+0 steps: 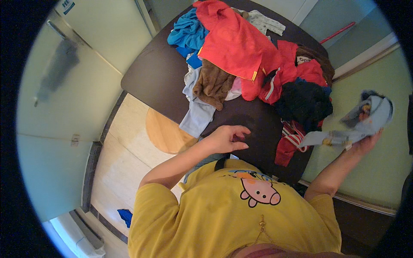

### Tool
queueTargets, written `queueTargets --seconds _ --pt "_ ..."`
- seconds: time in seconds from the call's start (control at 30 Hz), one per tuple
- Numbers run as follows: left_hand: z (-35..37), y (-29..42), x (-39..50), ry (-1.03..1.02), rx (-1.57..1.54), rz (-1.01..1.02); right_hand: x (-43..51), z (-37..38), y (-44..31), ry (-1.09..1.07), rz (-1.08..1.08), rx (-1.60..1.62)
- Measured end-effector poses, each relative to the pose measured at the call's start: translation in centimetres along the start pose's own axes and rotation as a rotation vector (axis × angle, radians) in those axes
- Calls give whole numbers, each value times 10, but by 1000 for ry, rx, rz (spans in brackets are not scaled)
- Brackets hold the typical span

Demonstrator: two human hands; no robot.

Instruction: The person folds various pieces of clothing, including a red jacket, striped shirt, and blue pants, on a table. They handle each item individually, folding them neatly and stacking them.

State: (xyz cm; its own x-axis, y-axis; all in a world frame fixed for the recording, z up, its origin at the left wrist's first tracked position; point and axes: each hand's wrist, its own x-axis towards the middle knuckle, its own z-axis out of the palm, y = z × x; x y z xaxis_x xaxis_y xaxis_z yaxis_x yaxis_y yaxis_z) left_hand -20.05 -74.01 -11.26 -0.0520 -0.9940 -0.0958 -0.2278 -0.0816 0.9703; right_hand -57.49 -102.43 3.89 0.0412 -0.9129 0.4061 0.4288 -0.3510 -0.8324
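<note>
My right hand (364, 143), out past the table's right edge, grips a light grey-blue printed garment (376, 113), folded or bunched and slightly blurred. Near the table's front edge my left hand (234, 138) has its fingers curved apart, with nothing between them. Ahead of it lies a heap of clothes: a red garment with yellow trim (234, 45), a brown fleecy piece (213, 84), a bright blue cloth (188, 30) and a pale blue piece (198, 117) over the edge. To the right are a black fluffy item (303, 104) and a red striped garment (285, 154).
The dark table (151, 71) has rounded corners. A round wooden stool (167, 133) stands beside its left edge. Frosted glass panels (106, 29) rise at left and right. A dark blue cloth (125, 216) lies on the floor at lower left.
</note>
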Motion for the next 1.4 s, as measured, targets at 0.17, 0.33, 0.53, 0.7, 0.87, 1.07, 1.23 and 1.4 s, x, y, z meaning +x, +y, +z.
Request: queueTargets --seconds 0.17,0.33,0.53,0.7,0.87,1.07,1.23,1.4 --pt "-7 -19 9 87 19 -2 41 47 60 -73 -112 -808" --pt "-21 -40 16 162 5 -32 -32 39 172 -565 45 -1457" --pt "-74 -51 48 445 326 -51 -93 13 241 -494 -264 -1556" --pt "-117 -43 95 699 896 177 -86 5 240 -519 -253 -1487" --pt "-132 -50 133 805 1123 71 -88 6 241 -511 -261 -1501" --pt "-145 -49 155 932 829 31 -89 6 243 -504 -232 -1537" --pt "-114 3 152 771 140 286 -83 23 221 -562 -184 -1506" --pt "-14 56 105 46 -441 248 -83 59 188 -408 -26 -983"
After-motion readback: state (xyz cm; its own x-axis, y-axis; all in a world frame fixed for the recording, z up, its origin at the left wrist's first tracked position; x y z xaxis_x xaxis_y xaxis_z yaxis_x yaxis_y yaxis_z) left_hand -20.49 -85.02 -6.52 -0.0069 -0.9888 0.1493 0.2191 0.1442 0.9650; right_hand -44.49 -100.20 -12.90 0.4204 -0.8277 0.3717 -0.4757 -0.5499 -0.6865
